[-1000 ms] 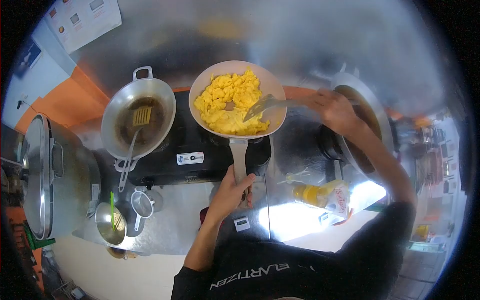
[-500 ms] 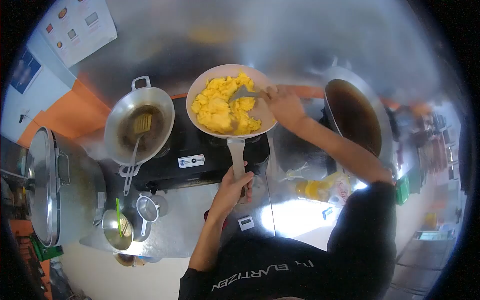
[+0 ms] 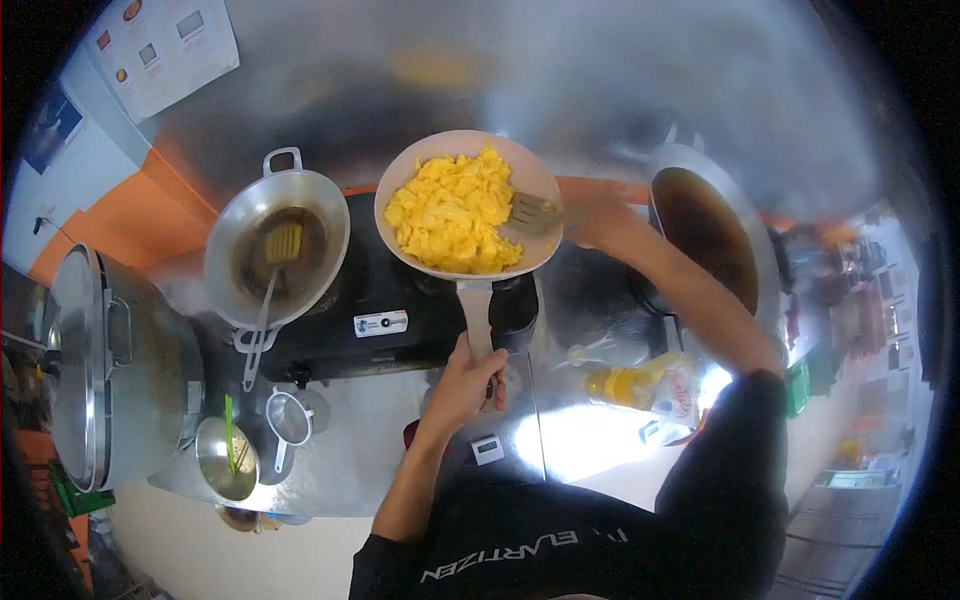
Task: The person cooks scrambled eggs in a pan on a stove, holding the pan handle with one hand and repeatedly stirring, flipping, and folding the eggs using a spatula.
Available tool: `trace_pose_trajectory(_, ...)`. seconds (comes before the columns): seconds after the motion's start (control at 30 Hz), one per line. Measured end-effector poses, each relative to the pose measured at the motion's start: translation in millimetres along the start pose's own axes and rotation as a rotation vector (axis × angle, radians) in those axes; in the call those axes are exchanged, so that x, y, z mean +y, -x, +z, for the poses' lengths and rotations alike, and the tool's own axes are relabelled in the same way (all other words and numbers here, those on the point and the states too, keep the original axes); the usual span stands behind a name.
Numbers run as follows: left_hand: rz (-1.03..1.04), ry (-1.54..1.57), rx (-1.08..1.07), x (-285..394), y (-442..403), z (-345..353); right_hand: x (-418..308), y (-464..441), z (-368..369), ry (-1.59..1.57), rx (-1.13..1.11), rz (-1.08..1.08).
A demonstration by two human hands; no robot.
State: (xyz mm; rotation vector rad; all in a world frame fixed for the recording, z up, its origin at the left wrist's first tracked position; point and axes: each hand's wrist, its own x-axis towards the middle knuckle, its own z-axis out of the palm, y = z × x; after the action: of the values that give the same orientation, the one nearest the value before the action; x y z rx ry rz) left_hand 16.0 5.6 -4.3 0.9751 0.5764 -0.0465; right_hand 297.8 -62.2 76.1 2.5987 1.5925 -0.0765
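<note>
One hand, your left hand (image 3: 465, 388), wraps its fingers around the near handle (image 3: 475, 325) of the pan (image 3: 538, 178); your right hand (image 3: 605, 222), blurred, arm stretched far, grips the spatula (image 3: 530, 213) inside, right of the eggs (image 3: 450, 215).

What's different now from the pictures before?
The slotted spatula moved right, from over the middle of the frying pan a moment ago to its right side, along with the right hand holding it. The scrambled eggs, which had a gap in the middle at first, are now one heap. Nothing was let go: the left hand still grips the pan handle.
</note>
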Motion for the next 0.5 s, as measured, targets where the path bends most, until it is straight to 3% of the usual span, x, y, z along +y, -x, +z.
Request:
trace_pose_trajectory(0.13,0.038,-0.100,-0.072,2.5,-4.9,-6.6,-19.1,-39.6,10.7,-0.001,-0.169,0.049)
trace_pose_trajectory(0.23,0.024,-0.141,-0.059,9.0,-1.7,-5.7,-30.7,-45.0,28.0,-0.167,0.027,-0.029)
trace_pose_trajectory(0.33,0.032,-0.204,-0.050,11.6,-1.3,-4.1,-23.8,-60.8,51.0,-0.214,-0.013,0.054)
trace_pose_trajectory(0.5,0.042,-0.181,-0.053,8.5,-2.7,-1.9,-4.2,-62.2,47.0,-0.231,-0.030,-0.035)
